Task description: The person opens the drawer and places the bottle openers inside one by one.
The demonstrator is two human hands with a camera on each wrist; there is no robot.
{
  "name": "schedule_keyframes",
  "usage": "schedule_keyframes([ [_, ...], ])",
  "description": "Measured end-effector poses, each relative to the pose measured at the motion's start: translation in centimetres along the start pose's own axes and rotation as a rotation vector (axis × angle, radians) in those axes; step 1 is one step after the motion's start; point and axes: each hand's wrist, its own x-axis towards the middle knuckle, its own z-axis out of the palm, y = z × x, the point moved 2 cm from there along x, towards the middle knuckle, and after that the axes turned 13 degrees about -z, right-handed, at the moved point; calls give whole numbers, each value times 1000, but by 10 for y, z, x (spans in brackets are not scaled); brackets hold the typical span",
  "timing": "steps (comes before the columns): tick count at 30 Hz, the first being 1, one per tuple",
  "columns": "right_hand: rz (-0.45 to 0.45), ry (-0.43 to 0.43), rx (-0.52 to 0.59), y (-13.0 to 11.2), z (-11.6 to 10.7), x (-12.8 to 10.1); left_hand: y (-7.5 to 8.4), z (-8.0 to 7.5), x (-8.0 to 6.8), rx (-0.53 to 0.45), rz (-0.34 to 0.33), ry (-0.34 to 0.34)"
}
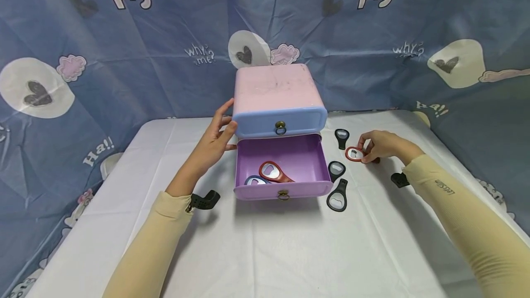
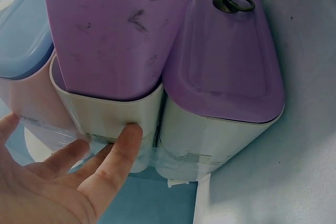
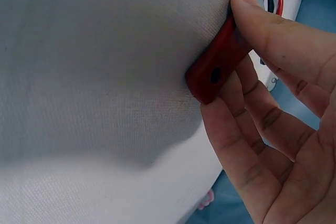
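My right hand (image 1: 383, 144) pinches a red bottle opener (image 3: 218, 64) by its handle between thumb and fingers, low over the white cloth. My left hand (image 1: 211, 147) lies along the left side of a small drawer cabinet (image 1: 275, 86), fingers extended; the left wrist view shows a fingertip at the wall beside the middle drawer. That purple drawer (image 1: 306, 160) is pulled out. Inside it lie another red bottle opener (image 1: 281, 176) and a blue one (image 1: 256, 180), partly hidden by the drawer front. The blue top drawer (image 1: 256, 125) is closed, as is the purple bottom drawer (image 2: 231, 61).
Right of the cabinet, one black bottle opener (image 1: 342, 137) lies toward the back. Two more, an upper one (image 1: 336, 169) and a lower one (image 1: 337, 199), lie by the open drawer's right side. A blue printed curtain (image 1: 165, 36) hangs behind the white-covered table (image 1: 285, 252).
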Motion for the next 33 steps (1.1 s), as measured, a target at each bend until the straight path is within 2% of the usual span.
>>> schedule_keyframes([
  [9, -17, -14, 37, 2, -2, 1, 0, -1, 2, -4, -2, -1],
  [21, -6, 28, 85, 13, -4, -6, 0, 0, 2, -2, 3, 7],
  [27, -36, 82, 97, 7, -11, -10, 0, 0, 1, 1, 3, 9],
  [33, -64, 163, 168, -3, -24, -15, -2, -1, 0, -13, 6, -3],
])
